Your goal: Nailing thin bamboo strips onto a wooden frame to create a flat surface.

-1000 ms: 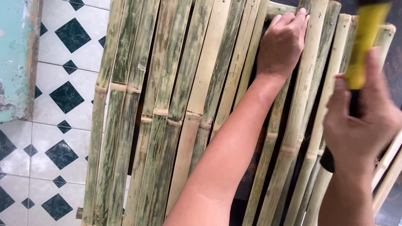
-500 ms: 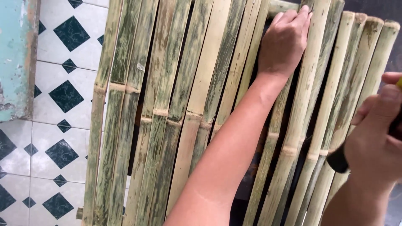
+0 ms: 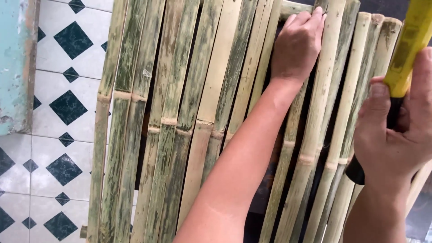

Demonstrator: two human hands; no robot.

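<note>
1. Near the top of the bamboo panel (image 3: 193,117), my left hand (image 3: 294,47) lies knuckles up across the slats, fingers curled over a cross piece (image 3: 294,9) at the upper edge; it presses and hooks rather than closes round anything.
2. My right hand (image 3: 396,139) is wrapped tight round a hammer handle (image 3: 405,49) — yellow above my fist, black below — raised at the right of the panel. Its head is out of view.
3. Slats run side by side, some touching, some with dark gaps, over a tiled floor (image 3: 63,108) with dark diamonds.
4. Split bamboo looks light, stiff and springy, with smooth skin that could slip and edges that could split — I judge that a hold near a node or the cross piece is safest.
5. I judge the handle grippy, best held low.
</note>
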